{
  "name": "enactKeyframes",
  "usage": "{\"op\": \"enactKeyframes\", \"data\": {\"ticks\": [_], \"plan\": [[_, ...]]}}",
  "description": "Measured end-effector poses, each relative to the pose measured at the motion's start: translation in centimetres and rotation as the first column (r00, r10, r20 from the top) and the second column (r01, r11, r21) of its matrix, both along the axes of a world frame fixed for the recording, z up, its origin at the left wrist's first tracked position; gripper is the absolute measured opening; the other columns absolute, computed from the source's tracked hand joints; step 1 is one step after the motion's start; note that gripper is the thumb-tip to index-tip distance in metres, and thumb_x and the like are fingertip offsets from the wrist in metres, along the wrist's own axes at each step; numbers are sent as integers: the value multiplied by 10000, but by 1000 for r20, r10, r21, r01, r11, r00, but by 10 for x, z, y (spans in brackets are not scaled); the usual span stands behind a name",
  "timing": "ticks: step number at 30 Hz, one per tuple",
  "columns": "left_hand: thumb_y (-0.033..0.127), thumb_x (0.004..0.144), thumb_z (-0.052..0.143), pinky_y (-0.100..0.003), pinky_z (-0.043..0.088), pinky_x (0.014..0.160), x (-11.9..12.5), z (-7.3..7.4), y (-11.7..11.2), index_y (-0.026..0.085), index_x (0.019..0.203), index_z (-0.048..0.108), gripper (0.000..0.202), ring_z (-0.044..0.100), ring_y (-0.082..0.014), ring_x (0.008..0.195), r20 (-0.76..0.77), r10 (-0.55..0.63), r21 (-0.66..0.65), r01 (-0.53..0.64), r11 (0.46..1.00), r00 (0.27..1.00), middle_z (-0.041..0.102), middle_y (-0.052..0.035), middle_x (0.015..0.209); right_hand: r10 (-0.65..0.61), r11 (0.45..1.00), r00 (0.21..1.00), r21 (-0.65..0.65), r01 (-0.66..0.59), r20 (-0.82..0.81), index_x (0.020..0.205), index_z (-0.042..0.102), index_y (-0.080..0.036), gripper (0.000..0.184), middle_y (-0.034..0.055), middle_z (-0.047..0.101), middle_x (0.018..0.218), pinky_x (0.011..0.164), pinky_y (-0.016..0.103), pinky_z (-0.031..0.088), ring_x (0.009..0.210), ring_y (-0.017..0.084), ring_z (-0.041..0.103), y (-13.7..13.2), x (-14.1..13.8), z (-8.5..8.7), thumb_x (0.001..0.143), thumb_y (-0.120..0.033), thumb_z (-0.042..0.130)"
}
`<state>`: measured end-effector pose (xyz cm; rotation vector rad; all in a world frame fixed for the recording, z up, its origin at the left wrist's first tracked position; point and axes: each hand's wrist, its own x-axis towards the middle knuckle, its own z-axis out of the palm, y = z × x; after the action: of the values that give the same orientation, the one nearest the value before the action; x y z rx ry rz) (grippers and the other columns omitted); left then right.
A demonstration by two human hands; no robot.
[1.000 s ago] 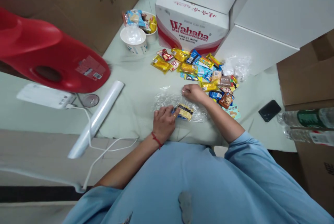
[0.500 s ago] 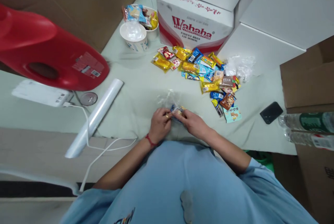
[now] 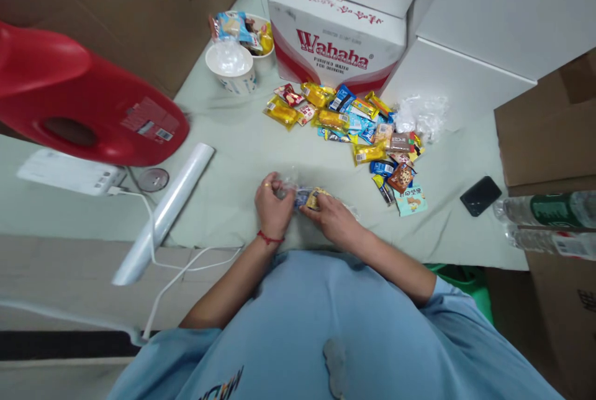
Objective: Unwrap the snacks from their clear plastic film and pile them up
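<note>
My left hand is closed on the gathered edge of a clear plastic bag. Inside or against the bag lie small wrapped snacks, blue and yellow; how many is hard to tell. My right hand is closed over the yellow snack packet through or beside the film, its fingertips partly covering it. Behind my hands spreads a pile of wrapped snacks in yellow, blue, red and brown. Crumpled clear bags lie at the pile's right end.
Paper cups with snacks and plastic stand by a Wahaba-style water carton. On the left are a red jug, a film roll, a white power bank and its cable. A phone and plastic bottles lie right.
My left hand has moved left, away from my right, drawing the clear bag's edge along. More of the blue and yellow wrappers now shows between the hands.
</note>
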<state>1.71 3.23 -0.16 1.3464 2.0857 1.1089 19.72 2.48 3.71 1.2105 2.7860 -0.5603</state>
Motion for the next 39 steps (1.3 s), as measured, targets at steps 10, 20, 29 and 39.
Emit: {"op": "enactKeyframes", "data": {"ticks": [10, 20, 29, 39], "plan": [[216, 915, 526, -431, 556, 1023, 15, 16, -33, 180, 1363, 612, 457, 692, -259, 1176, -248, -676, 172, 718, 674, 694, 742, -129, 1240, -40, 979, 873, -195, -64, -487, 1422, 627, -199, 453, 126, 617, 1418, 1091, 417, 508, 1311, 239, 566, -5, 41, -2, 1000, -183, 463], [107, 970, 508, -497, 366, 1192, 22, -3, -44, 201, 1316, 708, 410, 622, -254, 1345, -607, -589, 71, 774, 629, 533, 748, -88, 1343, -601, 779, 768, 53, 625, -221, 1107, 718, -163, 223, 209, 586, 1340, 1072, 516, 468, 1245, 348, 520, -33, 67, -18, 927, -269, 639], [83, 995, 480, -481, 433, 1070, 26, -10, -56, 218, 1323, 709, 423, 633, -267, 1314, -619, -601, -34, 746, 665, 506, 758, -93, 1317, -498, 867, 846, -138, 479, -192, 946, 644, -193, 146, 47, 709, 906, 760, 258, 425, 835, 177, 630, 20, 3, 33, 1028, -265, 546], [92, 892, 526, -744, 241, 1249, -5, 13, -74, 229, 1156, 764, 381, 638, -351, 1295, -484, -657, 32, 762, 647, 578, 780, -134, 1156, -339, 935, 932, -61, 349, 129, 1246, 590, -181, 274, 137, 634, 1192, 820, 346, 523, 962, 234, 676, 34, -62, 19, 1118, -307, 383]]}}
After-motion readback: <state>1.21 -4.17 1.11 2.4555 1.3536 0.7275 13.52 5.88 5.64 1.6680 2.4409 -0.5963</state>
